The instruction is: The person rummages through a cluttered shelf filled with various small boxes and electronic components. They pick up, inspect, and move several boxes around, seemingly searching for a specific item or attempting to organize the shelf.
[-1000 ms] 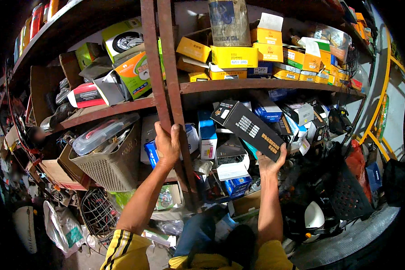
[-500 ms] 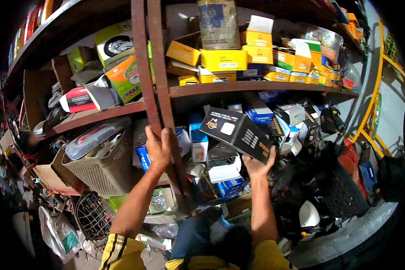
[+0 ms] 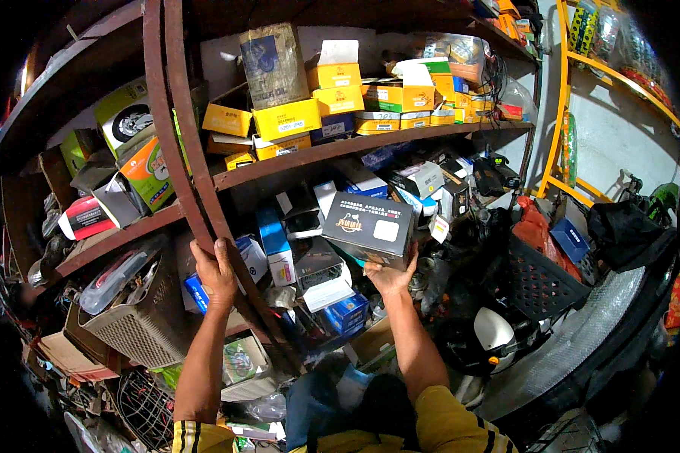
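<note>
My right hand (image 3: 394, 279) holds a black cardboard box (image 3: 369, 228) from below and at its near right corner, the thumb up along its side. The box has pale printing and a white blank patch, and sits in front of the lower shelf, nearly level. My left hand (image 3: 216, 276) is closed round a brown metal shelf post (image 3: 180, 83), low down. Between the two hands, on the lower shelf, stand a blue-and-white box (image 3: 274, 240), an opened dark box with white flaps (image 3: 319, 270) and a blue box (image 3: 347, 313).
Yellow boxes (image 3: 287, 119) and a worn tin (image 3: 270, 68) crowd the upper shelf. A beige plastic basket (image 3: 132, 313) stands at left. A black crate (image 3: 544, 275), bubble wrap (image 3: 559, 355) and a yellow metal frame (image 3: 557, 106) are at right.
My view has swung to the right. In my right hand the black box has turned from a steep tilt to nearly level. My left hand still grips the post.
</note>
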`<state>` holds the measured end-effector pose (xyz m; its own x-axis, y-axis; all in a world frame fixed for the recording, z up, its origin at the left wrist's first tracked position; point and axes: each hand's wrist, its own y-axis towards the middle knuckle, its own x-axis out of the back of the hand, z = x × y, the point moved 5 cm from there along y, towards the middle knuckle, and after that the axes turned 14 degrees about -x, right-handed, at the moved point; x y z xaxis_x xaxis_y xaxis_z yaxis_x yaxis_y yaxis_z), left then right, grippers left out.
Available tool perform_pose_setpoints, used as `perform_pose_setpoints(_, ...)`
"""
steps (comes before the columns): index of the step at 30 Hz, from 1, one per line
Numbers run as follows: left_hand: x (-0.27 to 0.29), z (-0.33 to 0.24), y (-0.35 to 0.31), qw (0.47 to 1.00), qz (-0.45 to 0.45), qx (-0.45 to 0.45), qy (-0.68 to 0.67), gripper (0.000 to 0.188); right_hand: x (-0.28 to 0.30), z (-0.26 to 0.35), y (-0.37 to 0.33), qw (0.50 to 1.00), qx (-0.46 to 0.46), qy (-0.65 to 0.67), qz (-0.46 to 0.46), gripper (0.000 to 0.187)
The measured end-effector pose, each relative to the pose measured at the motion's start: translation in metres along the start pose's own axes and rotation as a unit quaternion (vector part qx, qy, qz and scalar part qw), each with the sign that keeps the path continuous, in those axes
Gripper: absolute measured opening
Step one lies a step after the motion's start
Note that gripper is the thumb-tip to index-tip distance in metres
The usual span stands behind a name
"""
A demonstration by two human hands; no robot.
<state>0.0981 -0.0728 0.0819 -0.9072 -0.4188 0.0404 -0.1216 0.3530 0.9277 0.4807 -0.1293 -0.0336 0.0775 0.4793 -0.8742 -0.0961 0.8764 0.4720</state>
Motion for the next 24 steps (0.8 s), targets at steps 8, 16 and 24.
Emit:
perform_pose_setpoints(8, -0.001, 0.002, -0.001, 1.000, -0.001, 0.000, 0.013, 0.039, 0.011, 0.008, -0.004, 0.999, 0.024, -0.017, -0.014, 0.085)
perform_pose_setpoints(16, -0.001, 0.001, -0.002, 1.000, -0.012, 0.000, 0.014, 0.037, 0.007, 0.003, -0.002, 0.999, 0.007, -0.009, 0.031, 0.085)
perform_pose_setpoints(24, 0.000, 0.000, 0.000, 1.000, -0.008, 0.003, 0.013, 0.036, 0.006, 0.003, -0.008, 0.999, 0.019, -0.030, -0.023, 0.086)
